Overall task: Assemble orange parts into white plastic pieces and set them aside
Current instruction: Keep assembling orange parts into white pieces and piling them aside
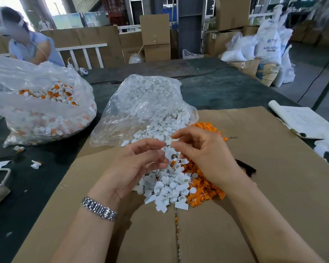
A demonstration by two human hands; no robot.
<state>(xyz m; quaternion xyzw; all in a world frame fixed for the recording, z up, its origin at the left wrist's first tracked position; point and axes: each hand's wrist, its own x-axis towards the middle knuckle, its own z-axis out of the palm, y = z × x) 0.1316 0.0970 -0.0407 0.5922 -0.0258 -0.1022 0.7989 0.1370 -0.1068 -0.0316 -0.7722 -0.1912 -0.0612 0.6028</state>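
A heap of white plastic pieces [167, 183] lies on the cardboard sheet [264, 168], spilling from a clear bag [141, 103]. Orange parts [203, 194] are piled to the right of it and under my right hand. My left hand [139, 164], with a metal watch at the wrist, pinches a white plastic piece [167, 151] above the heap. My right hand [203, 154] meets it from the right, its thumb and forefinger close together at that piece. Whether they hold an orange part is hidden.
A big clear bag [40, 103] of white-and-orange assembled pieces stands at the left on the dark table [226, 92]. Two loose pieces [36, 164] lie beside it. Papers [304, 120] rest at the right edge. Another person [29, 44] works at the far left. Boxes and sacks stand behind.
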